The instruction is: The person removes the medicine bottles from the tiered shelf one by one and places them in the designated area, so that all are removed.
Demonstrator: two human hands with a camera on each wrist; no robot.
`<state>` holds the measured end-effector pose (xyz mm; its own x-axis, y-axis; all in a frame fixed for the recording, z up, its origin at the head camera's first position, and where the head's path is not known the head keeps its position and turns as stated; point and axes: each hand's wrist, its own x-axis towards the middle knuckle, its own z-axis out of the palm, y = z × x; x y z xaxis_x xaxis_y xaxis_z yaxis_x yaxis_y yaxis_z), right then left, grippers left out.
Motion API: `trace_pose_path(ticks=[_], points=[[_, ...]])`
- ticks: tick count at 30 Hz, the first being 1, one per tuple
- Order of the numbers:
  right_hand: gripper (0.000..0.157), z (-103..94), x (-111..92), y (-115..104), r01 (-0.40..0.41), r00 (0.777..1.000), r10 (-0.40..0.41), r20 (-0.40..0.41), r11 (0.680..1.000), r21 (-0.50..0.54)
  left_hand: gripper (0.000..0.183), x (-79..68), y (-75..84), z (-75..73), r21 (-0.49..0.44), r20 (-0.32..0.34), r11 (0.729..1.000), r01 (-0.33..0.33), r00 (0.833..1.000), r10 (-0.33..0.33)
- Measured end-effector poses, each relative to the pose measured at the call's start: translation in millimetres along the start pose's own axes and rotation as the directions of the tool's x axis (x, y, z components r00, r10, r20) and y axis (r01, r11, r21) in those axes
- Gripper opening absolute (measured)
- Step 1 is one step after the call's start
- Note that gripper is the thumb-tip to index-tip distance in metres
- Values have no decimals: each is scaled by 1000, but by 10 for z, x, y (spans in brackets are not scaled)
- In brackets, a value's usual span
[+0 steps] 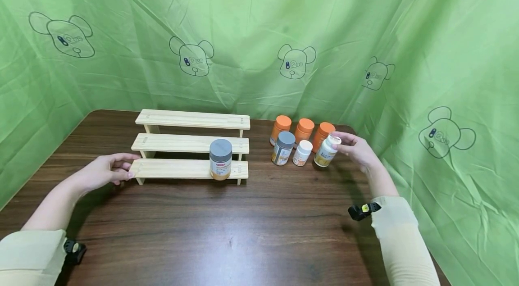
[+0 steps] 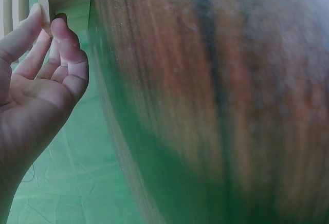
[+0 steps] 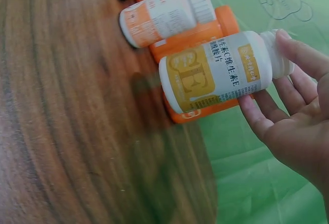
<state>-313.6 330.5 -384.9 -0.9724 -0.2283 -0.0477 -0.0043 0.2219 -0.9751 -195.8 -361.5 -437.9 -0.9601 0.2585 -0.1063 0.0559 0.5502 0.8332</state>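
My right hand (image 1: 357, 148) grips a white pill bottle (image 1: 325, 153) with a yellow label around its cap and upper side. In the right wrist view this bottle (image 3: 216, 72) leans, with the thumb on the white cap and fingers beneath. At the left, my left hand (image 1: 103, 171) pinches the left end of the lowest step of a three-tier wooden display stand (image 1: 174, 169); the left wrist view shows thumb and fingertips at the wood's edge (image 2: 44, 3). A grey-lidded jar (image 1: 220, 160) stands on that lowest step, near its right end.
Beside the held bottle stand a small white bottle (image 1: 302, 153) and another grey-lidded jar (image 1: 283, 148). Behind them is a row of three orange bottles (image 1: 304, 130). The brown wooden table (image 1: 227, 227) backs onto a green curtain (image 1: 243, 29).
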Motion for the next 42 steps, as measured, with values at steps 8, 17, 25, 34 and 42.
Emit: trace_pose_path(ticks=[8,17,25,34,42], points=[[57,44,36,112,-52,998,50,-31,997,-64,62,-12,7,0,8,3,1000,3,1000,-3],[60,163,-47,-9,-79,997,79,-9,991,-103,61,-18,30,3,18,1,1000,3,1000,-3],[59,91,-2,119,-57,998,57,10,997,-52,61,-23,52,10,12,3,1000,5,1000,-5],[56,-6,-17,120,36,999,-37,27,998,44,59,-10,10,19,10,4,1000,2,1000,-2],[53,13,-67,-101,102,994,-105,27,990,98,56,-11,6,8,-2,-1,1000,-14,1000,14]])
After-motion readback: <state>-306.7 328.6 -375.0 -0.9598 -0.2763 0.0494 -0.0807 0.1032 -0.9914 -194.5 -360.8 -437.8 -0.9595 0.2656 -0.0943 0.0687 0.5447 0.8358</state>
